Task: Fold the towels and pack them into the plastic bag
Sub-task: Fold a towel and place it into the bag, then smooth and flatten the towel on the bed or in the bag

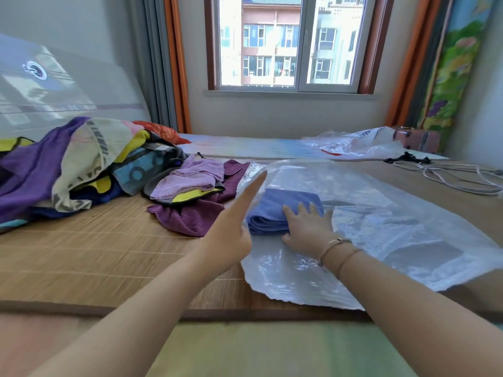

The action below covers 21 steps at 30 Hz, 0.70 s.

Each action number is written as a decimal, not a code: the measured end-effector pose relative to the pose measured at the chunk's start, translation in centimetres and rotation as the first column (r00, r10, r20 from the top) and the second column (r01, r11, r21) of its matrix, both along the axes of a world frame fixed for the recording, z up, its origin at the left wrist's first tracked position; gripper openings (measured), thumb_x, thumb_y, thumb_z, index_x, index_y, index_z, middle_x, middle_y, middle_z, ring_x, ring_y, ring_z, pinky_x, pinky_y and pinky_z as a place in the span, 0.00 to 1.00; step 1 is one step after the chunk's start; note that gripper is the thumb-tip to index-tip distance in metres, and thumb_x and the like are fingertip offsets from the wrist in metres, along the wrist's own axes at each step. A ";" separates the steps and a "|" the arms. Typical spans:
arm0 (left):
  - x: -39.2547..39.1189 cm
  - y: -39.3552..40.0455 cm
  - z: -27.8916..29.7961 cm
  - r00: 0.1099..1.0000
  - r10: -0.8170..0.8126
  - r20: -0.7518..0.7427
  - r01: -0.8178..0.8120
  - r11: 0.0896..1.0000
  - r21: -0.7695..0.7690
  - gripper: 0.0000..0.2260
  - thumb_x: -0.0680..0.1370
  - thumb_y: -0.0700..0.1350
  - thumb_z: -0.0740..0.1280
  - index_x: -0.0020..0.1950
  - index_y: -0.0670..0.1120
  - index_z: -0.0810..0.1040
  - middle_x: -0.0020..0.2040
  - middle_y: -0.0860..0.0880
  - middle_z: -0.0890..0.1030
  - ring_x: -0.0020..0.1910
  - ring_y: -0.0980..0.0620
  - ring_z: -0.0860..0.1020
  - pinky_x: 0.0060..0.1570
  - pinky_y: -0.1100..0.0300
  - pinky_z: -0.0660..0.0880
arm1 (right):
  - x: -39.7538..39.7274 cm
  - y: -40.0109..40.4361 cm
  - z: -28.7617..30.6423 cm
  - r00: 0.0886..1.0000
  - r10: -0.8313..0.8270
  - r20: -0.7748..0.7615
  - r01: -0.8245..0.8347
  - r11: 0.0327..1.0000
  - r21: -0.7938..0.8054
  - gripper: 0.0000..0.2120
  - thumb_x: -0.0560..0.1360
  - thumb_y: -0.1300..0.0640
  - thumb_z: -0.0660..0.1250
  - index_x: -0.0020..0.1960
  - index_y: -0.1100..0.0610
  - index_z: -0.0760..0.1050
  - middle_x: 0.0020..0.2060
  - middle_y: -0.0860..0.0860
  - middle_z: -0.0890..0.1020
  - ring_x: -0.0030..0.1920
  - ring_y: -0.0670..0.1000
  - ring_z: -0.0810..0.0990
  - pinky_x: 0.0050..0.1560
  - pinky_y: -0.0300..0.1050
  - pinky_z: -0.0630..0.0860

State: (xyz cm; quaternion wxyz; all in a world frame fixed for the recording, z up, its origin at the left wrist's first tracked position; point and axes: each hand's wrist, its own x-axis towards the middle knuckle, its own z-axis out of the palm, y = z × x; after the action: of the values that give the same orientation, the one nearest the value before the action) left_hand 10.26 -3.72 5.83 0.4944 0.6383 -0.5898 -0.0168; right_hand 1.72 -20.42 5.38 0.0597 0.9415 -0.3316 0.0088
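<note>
A folded blue towel (275, 210) lies inside the mouth of a large clear plastic bag (381, 235) spread on the bamboo mat. My right hand (307, 229) rests flat on the towel's near right corner, fingers straight. My left hand (234, 227) is raised at the bag's left edge, its fingers stretched upward against the lifted top sheet of plastic, holding the opening up. A dark purple towel (196, 216) lies unfolded just left of the bag, with a lilac towel (190, 178) on top of it.
A heap of mixed towels (76, 164) fills the left side of the bamboo mat (95, 254). A second clear bag (359, 142) lies at the back right. White cables (449, 175) lie at the far right. The mat's front edge runs just below my forearms.
</note>
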 end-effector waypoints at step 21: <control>-2.4 2.0 -4.4 0.973 0.200 0.115 -0.221 0.951 0.215 0.28 0.72 0.33 0.59 0.67 0.55 0.74 0.75 0.51 0.65 0.75 0.51 0.61 0.73 0.46 0.58 | -8.3 4.5 -3.0 0.929 0.254 0.268 -0.200 0.956 -0.216 0.11 0.76 0.53 0.58 0.50 0.58 0.76 0.47 0.56 0.80 0.51 0.57 0.78 0.46 0.48 0.72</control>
State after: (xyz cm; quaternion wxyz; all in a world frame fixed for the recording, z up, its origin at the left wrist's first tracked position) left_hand 7.88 -1.72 1.47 0.3897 0.7500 -0.5345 -0.0019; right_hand -6.61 -15.87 2.37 0.0955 0.9522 -0.2230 0.1859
